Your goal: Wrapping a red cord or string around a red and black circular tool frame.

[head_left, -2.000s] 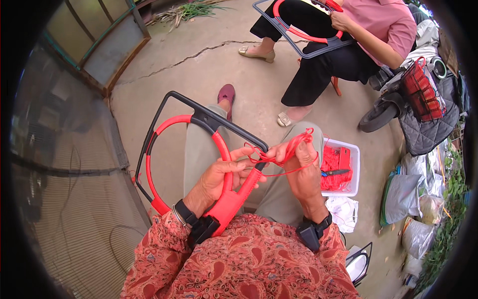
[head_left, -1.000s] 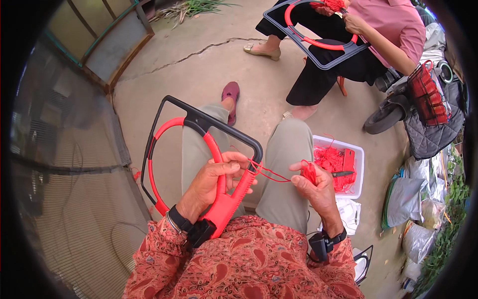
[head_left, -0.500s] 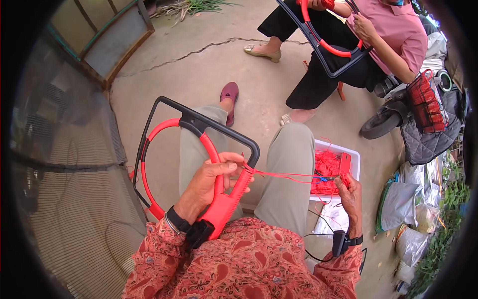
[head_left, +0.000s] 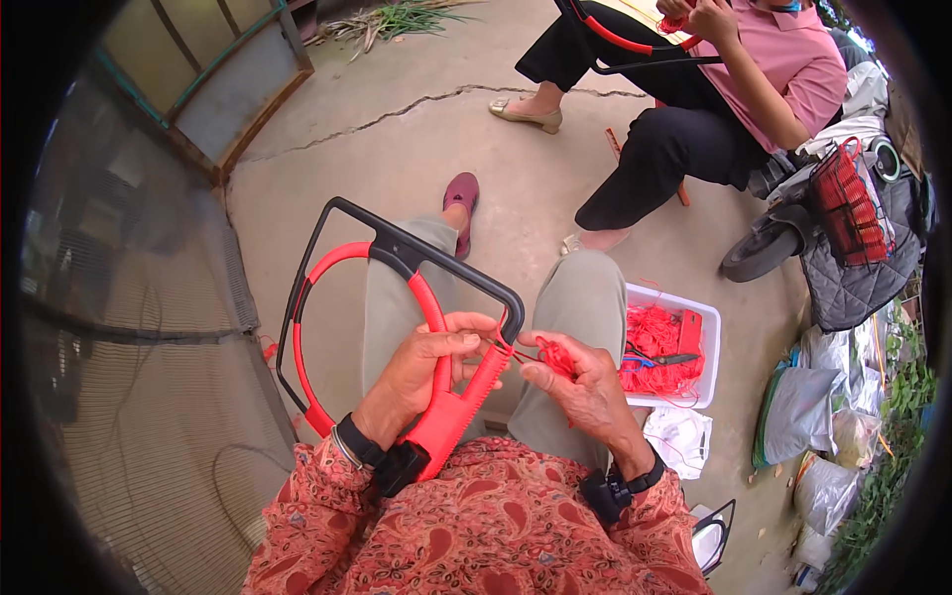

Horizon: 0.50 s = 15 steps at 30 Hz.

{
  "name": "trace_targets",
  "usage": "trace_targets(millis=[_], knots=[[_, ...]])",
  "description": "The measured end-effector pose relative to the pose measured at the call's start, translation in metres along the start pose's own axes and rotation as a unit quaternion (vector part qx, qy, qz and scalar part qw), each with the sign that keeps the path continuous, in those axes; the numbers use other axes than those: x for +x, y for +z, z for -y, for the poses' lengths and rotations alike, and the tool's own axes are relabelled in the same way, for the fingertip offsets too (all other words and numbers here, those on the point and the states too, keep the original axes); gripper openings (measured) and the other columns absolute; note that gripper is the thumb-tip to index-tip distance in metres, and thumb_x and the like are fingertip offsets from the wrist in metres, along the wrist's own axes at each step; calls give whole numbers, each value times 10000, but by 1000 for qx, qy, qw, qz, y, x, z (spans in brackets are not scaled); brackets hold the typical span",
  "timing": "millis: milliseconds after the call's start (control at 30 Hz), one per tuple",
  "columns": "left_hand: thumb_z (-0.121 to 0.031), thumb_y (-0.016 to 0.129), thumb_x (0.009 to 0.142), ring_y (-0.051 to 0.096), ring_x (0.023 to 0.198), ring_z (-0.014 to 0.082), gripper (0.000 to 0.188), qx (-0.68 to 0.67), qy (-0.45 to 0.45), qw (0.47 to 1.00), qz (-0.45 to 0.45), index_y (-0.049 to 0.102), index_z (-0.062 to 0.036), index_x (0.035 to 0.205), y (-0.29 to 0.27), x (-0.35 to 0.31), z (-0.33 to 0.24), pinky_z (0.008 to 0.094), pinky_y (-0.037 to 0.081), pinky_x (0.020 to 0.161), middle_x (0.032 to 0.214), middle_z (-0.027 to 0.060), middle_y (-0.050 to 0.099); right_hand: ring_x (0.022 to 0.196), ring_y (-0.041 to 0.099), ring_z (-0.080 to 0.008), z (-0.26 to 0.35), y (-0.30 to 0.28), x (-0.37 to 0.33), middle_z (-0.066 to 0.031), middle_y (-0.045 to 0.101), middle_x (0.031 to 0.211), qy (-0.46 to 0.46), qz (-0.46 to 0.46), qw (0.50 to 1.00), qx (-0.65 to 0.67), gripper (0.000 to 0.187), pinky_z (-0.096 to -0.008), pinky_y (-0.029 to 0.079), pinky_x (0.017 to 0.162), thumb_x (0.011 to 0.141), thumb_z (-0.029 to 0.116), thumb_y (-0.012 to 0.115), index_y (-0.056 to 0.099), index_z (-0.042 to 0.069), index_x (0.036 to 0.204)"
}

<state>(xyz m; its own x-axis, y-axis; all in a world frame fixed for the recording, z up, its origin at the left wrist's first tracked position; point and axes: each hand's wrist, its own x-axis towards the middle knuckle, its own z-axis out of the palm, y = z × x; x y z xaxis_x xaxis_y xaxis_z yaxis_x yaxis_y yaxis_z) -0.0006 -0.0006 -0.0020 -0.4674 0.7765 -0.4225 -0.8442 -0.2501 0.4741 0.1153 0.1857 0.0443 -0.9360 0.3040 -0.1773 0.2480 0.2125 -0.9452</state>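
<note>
A black frame (head_left: 461,260) with a round ring, much of it bound in red cord, leans across my lap. My left hand (head_left: 412,369) reaches through and grips its red-wrapped part, fingers curled near the upper black corner. Close on the right, my right hand (head_left: 587,397) pinches a bundle of red cord (head_left: 555,357). A short stretch of cord runs from that bundle to the wrapped bar (head_left: 481,382) by my left fingertips. Part of the cord is hidden behind my fingers.
Right of my knee stands a white plastic bin (head_left: 708,362) of red cord, with scissors (head_left: 674,358) on top. A white bag (head_left: 679,436) lies below it. Another person (head_left: 783,79) sits opposite, working on a similar frame. A mesh panel (head_left: 149,397) stands at left, silvery sacks (head_left: 801,412) at right.
My right hand has come left from beside the bin to the frame, and the long taut cord is now short. Scissors show in the bin. The other person's frame has risen.
</note>
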Motion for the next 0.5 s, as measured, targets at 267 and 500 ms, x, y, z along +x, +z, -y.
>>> trace_targets(millis=[267, 500], knots=[[-71, 582, 861, 660, 923, 337, 243, -7, 18, 1000, -13, 570, 26, 1083, -5, -2, -3, 481, 585, 749, 1016, 183, 628, 575, 371, -81, -47, -61, -22, 4, 409, 596, 0, -81, 987, -141, 288, -263, 342, 509, 856, 210, 702, 532, -1, 762], [-37, 576, 844, 667, 910, 318, 236, -5, 4, 1000, -26, 577, 42, 1066, -1, 2, 0, 470, 585, 755, 993, 195, 635, 619, 438, -60, -59, -76, -23, 24, 503, 663, -78, -251, 923, -281, 183, -242, 399, 563, 876, 178, 671, 647, 16, 955]])
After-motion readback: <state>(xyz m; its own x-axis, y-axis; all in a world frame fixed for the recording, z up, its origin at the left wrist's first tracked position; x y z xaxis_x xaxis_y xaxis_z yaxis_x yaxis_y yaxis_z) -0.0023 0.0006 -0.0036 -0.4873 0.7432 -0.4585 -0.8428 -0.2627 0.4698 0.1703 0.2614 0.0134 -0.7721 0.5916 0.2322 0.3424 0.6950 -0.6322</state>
